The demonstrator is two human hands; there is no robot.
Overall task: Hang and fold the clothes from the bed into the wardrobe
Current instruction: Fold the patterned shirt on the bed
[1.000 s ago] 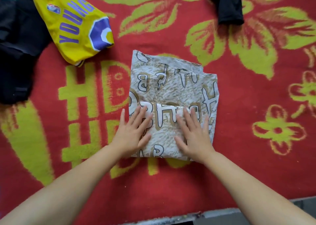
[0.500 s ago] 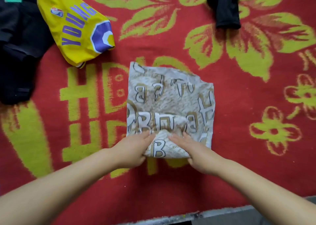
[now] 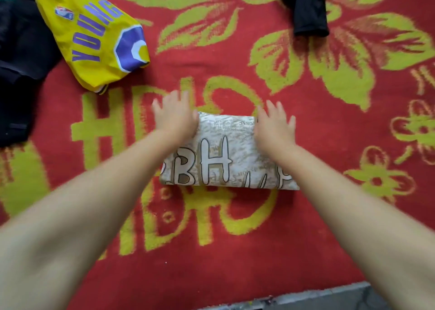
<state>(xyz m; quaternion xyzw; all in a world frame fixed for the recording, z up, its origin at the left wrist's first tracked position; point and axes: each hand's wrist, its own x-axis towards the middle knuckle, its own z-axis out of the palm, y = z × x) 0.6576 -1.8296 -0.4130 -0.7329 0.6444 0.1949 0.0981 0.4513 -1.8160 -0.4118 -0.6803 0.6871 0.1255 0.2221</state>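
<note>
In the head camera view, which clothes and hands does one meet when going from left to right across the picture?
Dark garment → yellow jersey → left hand → folded beige printed garment → right hand → black garment at the top. Both hands rest spread on the far corners of the folded garment.

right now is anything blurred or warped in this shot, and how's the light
Head view: both the left hand and right hand are smeared by motion blur, fingers indistinct; the folded printed garment and yellow jersey stay fairly sharp; forearms balloon toward the bottom corners from wide-angle distortion; lighting is soft and even, no glare, only faint shadows on the red blanket.
</note>
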